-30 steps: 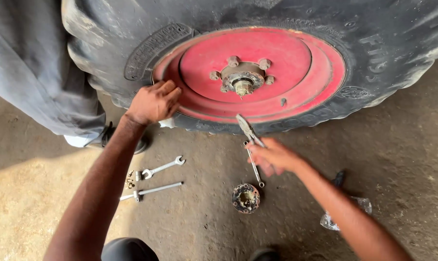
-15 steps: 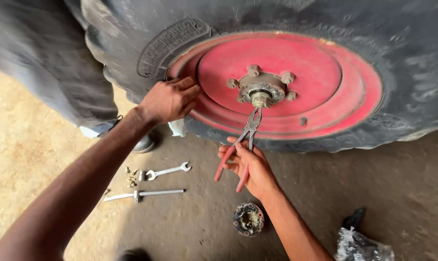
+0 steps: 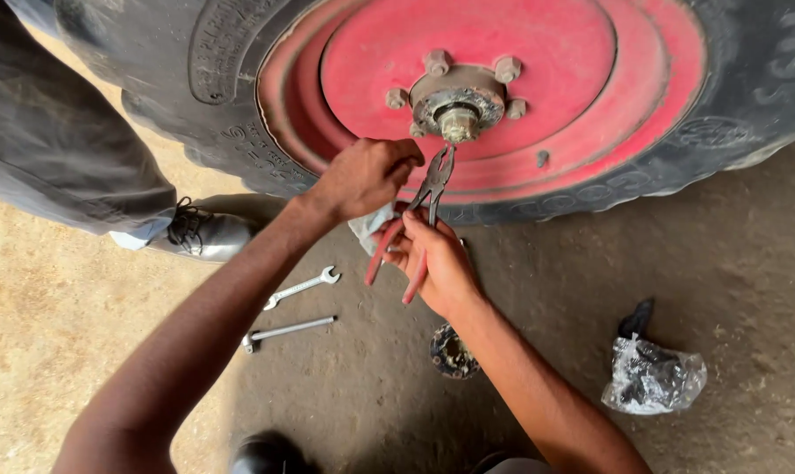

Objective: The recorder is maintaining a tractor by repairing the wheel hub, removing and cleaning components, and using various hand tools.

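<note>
Raised since before, right hand (image 3: 437,263) grips pliers (image 3: 419,215) under hub (image 3: 457,110); left hand (image 3: 367,175) curled beside them

Right hand (image 3: 437,259) grips red-handled pliers (image 3: 419,215), nose pointing up at greasy hub (image 3: 457,104) in middle of red wheel rim (image 3: 538,96). Left hand (image 3: 367,175) rests on rim just left of pliers. Big black tyre (image 3: 757,96) wraps rim. On dirt floor: open-end spanner (image 3: 301,286), straight rod tool (image 3: 288,331), round hub cap (image 3: 453,353), crumpled plastic bag (image 3: 652,376). Someone else's shoe (image 3: 206,233) far left.
</note>
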